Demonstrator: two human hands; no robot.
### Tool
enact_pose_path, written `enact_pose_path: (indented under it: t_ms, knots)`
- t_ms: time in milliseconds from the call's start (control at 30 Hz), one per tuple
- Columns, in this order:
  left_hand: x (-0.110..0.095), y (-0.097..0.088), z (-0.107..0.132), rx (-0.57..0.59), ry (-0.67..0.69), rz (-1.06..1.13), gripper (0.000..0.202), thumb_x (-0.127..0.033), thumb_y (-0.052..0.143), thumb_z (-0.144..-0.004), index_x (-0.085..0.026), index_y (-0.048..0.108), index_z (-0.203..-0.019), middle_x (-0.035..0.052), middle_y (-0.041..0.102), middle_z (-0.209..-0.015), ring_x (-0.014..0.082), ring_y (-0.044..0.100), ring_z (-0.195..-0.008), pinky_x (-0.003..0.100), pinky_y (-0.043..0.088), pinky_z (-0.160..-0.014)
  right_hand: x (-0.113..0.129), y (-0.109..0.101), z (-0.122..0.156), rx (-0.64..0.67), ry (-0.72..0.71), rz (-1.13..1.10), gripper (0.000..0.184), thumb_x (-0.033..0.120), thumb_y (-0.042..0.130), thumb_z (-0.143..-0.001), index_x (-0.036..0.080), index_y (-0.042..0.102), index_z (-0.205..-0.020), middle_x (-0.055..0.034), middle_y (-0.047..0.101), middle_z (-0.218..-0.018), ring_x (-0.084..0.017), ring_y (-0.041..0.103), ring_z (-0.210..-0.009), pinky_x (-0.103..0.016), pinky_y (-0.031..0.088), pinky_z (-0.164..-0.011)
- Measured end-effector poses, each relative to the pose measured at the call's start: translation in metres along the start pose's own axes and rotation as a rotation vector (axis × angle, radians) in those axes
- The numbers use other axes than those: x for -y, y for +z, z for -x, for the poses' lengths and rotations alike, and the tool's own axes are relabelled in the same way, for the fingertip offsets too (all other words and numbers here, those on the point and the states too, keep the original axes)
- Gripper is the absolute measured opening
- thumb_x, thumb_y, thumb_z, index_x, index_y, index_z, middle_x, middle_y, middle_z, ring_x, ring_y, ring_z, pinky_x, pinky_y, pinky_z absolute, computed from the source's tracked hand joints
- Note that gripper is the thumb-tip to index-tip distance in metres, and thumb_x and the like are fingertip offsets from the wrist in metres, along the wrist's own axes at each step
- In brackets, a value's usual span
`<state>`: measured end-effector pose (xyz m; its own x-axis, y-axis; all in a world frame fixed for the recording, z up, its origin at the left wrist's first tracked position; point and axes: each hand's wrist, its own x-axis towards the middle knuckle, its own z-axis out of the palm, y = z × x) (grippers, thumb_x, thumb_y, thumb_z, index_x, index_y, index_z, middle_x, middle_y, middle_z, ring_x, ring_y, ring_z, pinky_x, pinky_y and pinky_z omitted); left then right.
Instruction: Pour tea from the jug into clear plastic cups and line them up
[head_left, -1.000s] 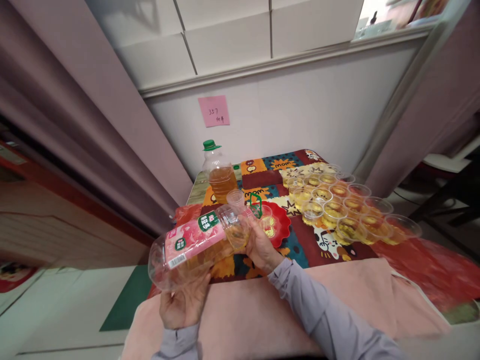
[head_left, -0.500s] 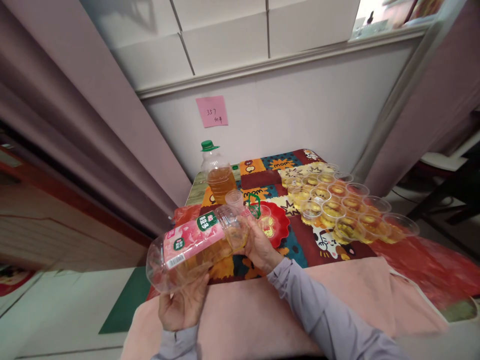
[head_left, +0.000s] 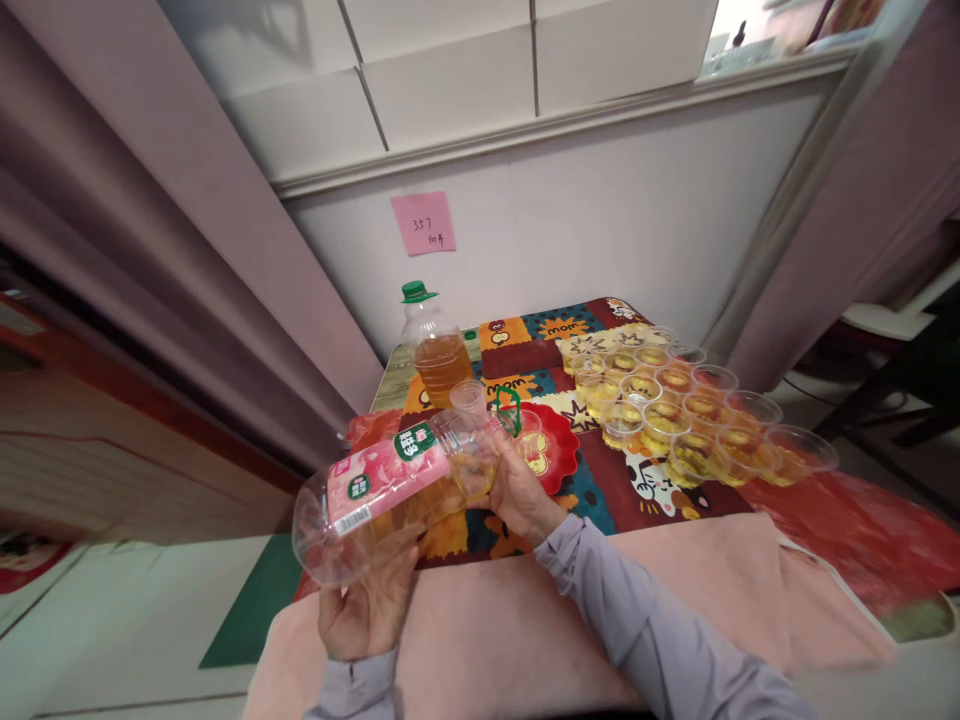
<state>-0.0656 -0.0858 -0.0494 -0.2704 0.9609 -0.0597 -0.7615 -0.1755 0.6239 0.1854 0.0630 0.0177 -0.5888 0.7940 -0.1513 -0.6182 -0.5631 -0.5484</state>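
Pink-labelled bottle (head_left: pixel 390 480): it is tilting between the two hands above the near edge of the table, its wide base pointing to the lower left and its narrowing neck end to the upper right; pale yellow liquid is lying along its lower side and gathering in the neck end.
Left hand (head_left: pixel 367 610): it is cupping the base end from underneath, with the thumb bending up at the left and the fingers reaching behind the clear plastic; the bottle is resting directly over the palm.
Right hand (head_left: pixel 525 500): it is gripping the neck end, thumb lying on top and the other fingers curling beneath; the clear plastic is passing between them. The mouth is too hidden to make out.
Green ring (head_left: pixel 517 412): it is showing just beyond the right thumb; whether it is joining the bottle's neck, I cannot tell.
Small clear cup (head_left: pixel 469 397): it is appearing right behind the neck end, close to the right fingertips.
Red dish (head_left: pixel 568 450): it is lying on the patterned cloth (head_left: pixel 532 360) just past the right hand, with clear plastic cupware sitting in it.
Upright bottle (head_left: pixel 444 365): it is standing farther back, wearing a green cap (head_left: pixel 418 292) and holding amber liquid.
Filled cups (head_left: pixel 667 425): they are standing close together in rows, well to the right of both hands, holding yellow liquid.
Pink cloth (head_left: pixel 487 620): it is covering the table's near edge, below the hands.
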Motion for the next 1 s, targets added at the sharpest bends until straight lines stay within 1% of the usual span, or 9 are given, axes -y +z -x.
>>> enact_pose_path:
  t_ms: [133,300,433,500,567,667,733,900,1000]
  knots:
    - [-0.001,0.000,0.000,0.016,-0.017,0.014,0.070,-0.058,0.064,-0.100,-0.039,0.050,-0.165,0.0106,0.055,-0.172,0.0416,0.052,-0.157,0.052,0.063,-0.107,-0.001,-0.001,-0.001,-0.002,-0.011,-0.006,0.051,0.072,0.062,-0.103,0.030,0.070,-0.130,-0.0040,0.085,-0.115,-0.023,0.082,-0.091,-0.036,0.068,-0.068]
    - [-0.003,-0.001,0.001,-0.006,-0.052,0.023,0.065,-0.062,0.062,-0.101,-0.044,0.053,-0.163,0.0060,0.056,-0.171,0.0388,0.049,-0.160,0.051,0.061,-0.111,0.000,0.000,0.000,0.015,-0.014,0.004,0.051,0.072,0.060,-0.104,0.030,0.071,-0.130,-0.0039,0.085,-0.115,-0.023,0.081,-0.091,-0.036,0.068,-0.069]
    - [-0.003,-0.003,0.001,0.032,-0.026,0.000,0.074,-0.047,0.067,-0.099,-0.044,0.043,-0.169,0.0072,0.052,-0.175,0.0382,0.047,-0.161,0.053,0.060,-0.113,0.000,0.000,0.001,0.007,-0.011,0.007,0.047,0.069,0.056,-0.106,0.031,0.070,-0.129,-0.0031,0.085,-0.114,-0.022,0.081,-0.089,-0.034,0.067,-0.068]
    - [-0.003,-0.003,0.001,0.107,-0.061,0.025,0.074,-0.045,0.064,-0.102,-0.046,0.039,-0.171,0.0062,0.050,-0.176,0.0359,0.046,-0.162,0.053,0.056,-0.118,-0.001,0.000,0.000,0.007,-0.016,0.018,0.050,0.071,0.055,-0.106,0.030,0.070,-0.130,-0.0037,0.085,-0.114,-0.022,0.081,-0.090,-0.035,0.068,-0.069]
    - [-0.001,-0.002,0.001,0.221,-0.061,0.105,0.067,-0.052,0.055,-0.107,-0.046,0.038,-0.172,0.0056,0.051,-0.176,0.0334,0.047,-0.162,0.051,0.053,-0.121,-0.001,0.000,0.000,0.015,-0.017,0.031,0.054,0.074,0.054,-0.106,0.030,0.069,-0.133,-0.0048,0.084,-0.118,-0.023,0.082,-0.095,-0.037,0.069,-0.071]
    - [0.004,0.002,-0.001,0.422,-0.048,0.231,0.061,-0.057,0.041,-0.112,-0.040,0.043,-0.171,0.0071,0.050,-0.175,0.0324,0.046,-0.162,0.049,0.047,-0.127,0.000,0.000,0.001,0.029,-0.004,0.035,0.055,0.073,0.052,-0.107,0.029,0.067,-0.137,-0.0058,0.084,-0.121,-0.023,0.082,-0.098,-0.037,0.069,-0.073]
    - [0.007,0.004,-0.001,0.481,-0.057,0.267,0.061,-0.053,0.038,-0.113,-0.037,0.043,-0.172,0.0083,0.048,-0.177,0.0332,0.044,-0.163,0.050,0.043,-0.130,0.001,0.001,0.001,0.028,0.005,0.021,0.051,0.070,0.049,-0.110,0.029,0.067,-0.135,-0.0050,0.085,-0.118,-0.022,0.082,-0.094,-0.036,0.069,-0.073]
    - [0.004,0.006,-0.003,0.455,-0.019,0.242,0.063,-0.042,0.049,-0.110,-0.037,0.040,-0.172,0.0107,0.053,-0.173,0.0364,0.050,-0.159,0.057,0.050,-0.124,0.002,0.001,0.001,0.015,0.014,-0.001,0.046,0.065,0.046,-0.113,0.030,0.068,-0.133,-0.0034,0.085,-0.116,-0.021,0.082,-0.091,-0.034,0.069,-0.071]
    - [0.001,0.002,-0.004,0.335,-0.020,0.171,0.068,-0.044,0.061,-0.105,-0.039,0.043,-0.170,0.0099,0.057,-0.170,0.0393,0.055,-0.154,0.057,0.056,-0.117,0.002,0.001,0.001,0.015,0.014,0.006,0.046,0.066,0.047,-0.112,0.030,0.067,-0.133,-0.0042,0.084,-0.116,-0.022,0.082,-0.094,-0.034,0.068,-0.070]
